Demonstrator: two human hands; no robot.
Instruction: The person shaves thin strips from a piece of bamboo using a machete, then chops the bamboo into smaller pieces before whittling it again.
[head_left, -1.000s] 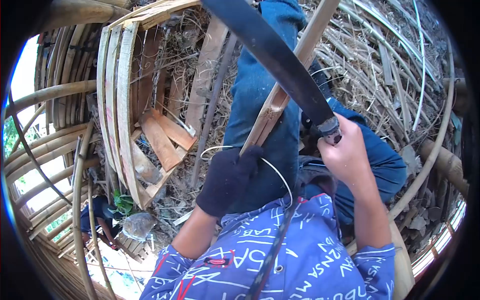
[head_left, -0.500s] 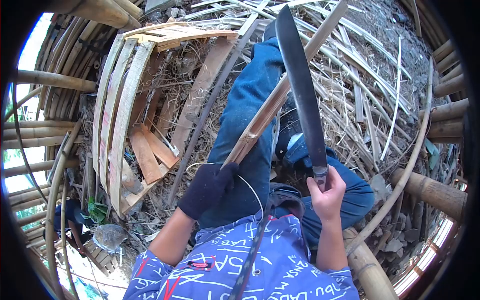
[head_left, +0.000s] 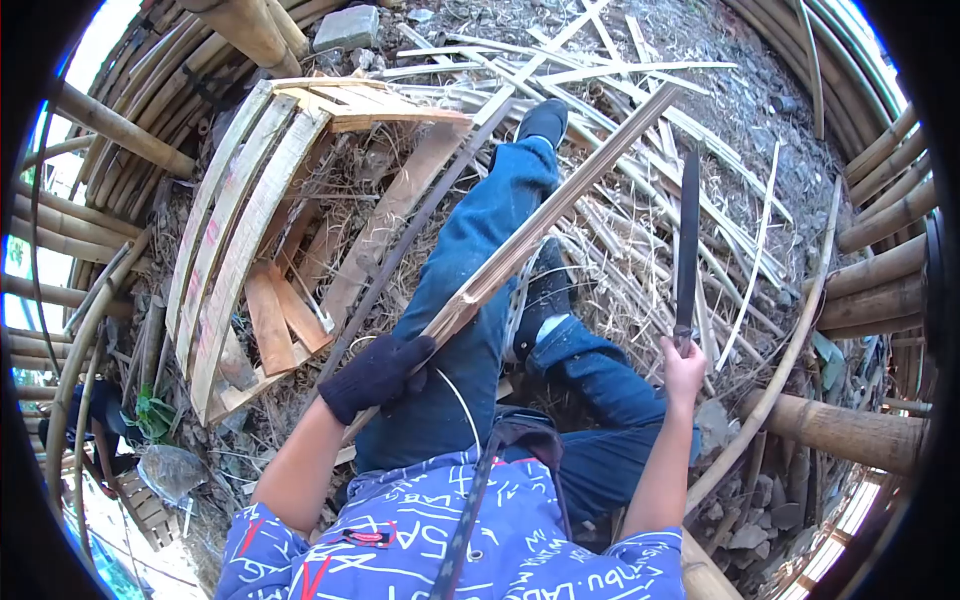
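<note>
Head view: split bamboo slat and machete, one hand to each.
Slat aslant over the left thigh, far end between one and two o'clock; gloved left hand, at eight o'clock, closed around its near part. Bare right hand, between three and four o'clock, gripping the handle; blade upright, tip toward twelve, apart from the slat. Handling, as judged: slat pinned firmly, gloved fingers well behind the cut, short strokes directed toward the far end and away from thigh and shoe, blade turned shallow along the grain. Changes since the preceding frame: machete swung out rightward, its tip no longer overlapping the slat, blade seen narrow rather than broad; slat's near end now showing behind the glove.
</note>
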